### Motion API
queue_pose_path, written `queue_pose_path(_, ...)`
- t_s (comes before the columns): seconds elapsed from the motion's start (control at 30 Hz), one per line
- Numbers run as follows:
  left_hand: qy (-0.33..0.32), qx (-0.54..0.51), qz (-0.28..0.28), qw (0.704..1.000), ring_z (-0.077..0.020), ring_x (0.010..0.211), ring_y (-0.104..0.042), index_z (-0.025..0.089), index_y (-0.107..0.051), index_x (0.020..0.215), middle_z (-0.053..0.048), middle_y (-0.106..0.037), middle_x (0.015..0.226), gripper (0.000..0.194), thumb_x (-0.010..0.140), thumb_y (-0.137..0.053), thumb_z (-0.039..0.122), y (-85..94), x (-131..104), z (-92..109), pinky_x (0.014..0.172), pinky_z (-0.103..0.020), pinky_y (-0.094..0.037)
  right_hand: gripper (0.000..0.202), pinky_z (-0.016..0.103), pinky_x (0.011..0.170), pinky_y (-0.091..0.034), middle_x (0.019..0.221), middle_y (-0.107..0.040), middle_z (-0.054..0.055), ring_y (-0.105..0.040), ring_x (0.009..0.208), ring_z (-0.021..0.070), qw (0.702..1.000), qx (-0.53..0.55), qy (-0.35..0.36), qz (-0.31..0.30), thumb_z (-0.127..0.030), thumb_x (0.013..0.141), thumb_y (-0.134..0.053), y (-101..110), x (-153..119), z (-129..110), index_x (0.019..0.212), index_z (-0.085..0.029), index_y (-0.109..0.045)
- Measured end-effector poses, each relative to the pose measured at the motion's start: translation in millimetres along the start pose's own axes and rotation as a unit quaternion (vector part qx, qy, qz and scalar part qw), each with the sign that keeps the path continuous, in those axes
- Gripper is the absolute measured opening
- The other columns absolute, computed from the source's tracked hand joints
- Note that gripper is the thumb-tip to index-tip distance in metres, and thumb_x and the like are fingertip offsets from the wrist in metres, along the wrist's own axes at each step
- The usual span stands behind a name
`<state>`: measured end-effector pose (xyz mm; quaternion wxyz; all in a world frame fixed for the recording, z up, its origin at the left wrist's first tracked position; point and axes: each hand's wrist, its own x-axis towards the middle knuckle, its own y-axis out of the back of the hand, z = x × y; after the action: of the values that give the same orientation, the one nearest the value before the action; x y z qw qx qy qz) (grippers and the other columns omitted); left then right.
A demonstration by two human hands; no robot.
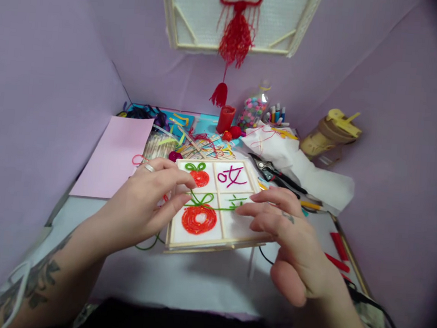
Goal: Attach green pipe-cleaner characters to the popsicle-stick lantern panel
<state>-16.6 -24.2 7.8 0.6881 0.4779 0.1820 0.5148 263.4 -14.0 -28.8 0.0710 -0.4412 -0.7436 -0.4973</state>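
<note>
A wood-framed white panel (221, 230) with four sections lies before me. Two sections on its left carry red yarn fruits (199, 220) with green loops on top; the upper right has a purple yarn character (232, 176). Green yarn pieces (237, 202) form strokes in the lower right section. My left hand (150, 199) is at the panel's left side, thumb and index finger pinching green yarn (200, 199) above the lower fruit. My right hand (292, 237) rests over the right side with its fingers apart, fingertips near the green strokes.
Behind the panel are wooden sticks (205, 145), a red candle (226, 118), a bottle of colourful balls (253, 108) and black pliers (274, 174). A pink sheet (112, 157) lies left. At the right stands a yellow-lidded cup (328, 133), with red strips (339, 246) nearer.
</note>
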Motion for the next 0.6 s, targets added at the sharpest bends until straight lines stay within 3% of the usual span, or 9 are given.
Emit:
queue_pose_path(0.17,-0.004,0.013,-0.015,1.000,-0.0224,0.103,-0.056,0.022,-0.065,0.103,-0.004,-0.068,0.097,0.018,0.096,-0.049,0.023,2.2,1.9,0.6,0.094,-0.040,-0.045,0.066,0.046,0.099,-0.040,0.103,-0.071,0.006,-0.056,0.106,0.0264,1.000,-0.007,-0.007,-0.017,-0.076,0.093,-0.015,-2.0,2.6,1.8,0.098,-0.024,-0.055)
queue_pose_path(0.37,-0.023,-0.007,-0.013,1.000,-0.0222,0.102,-0.057,0.023,-0.065,0.105,-0.003,-0.070,0.097,0.016,0.095,-0.052,0.021,0.3,4.1,-0.7,0.092,-0.039,-0.044,0.065,0.045,0.093,-0.044,0.099,-0.072,0.005,-0.056,0.102,0.0266,0.997,0.018,-0.024,0.068,-0.080,0.090,-0.019,-0.4,-2.8,2.9,0.093,-0.025,-0.054)
queue_pose_path(0.6,-0.034,-0.005,-0.046,0.998,-0.0219,0.103,-0.057,0.023,-0.063,0.107,-0.001,-0.069,0.096,0.016,0.093,-0.057,0.020,0.2,9.2,2.6,0.089,-0.038,-0.044,0.062,0.046,0.092,-0.045,0.102,-0.072,0.005,-0.057,0.102,0.0263,1.000,0.022,-0.005,0.008,-0.074,0.095,-0.020,-4.1,-1.2,7.1,0.095,-0.024,-0.055)
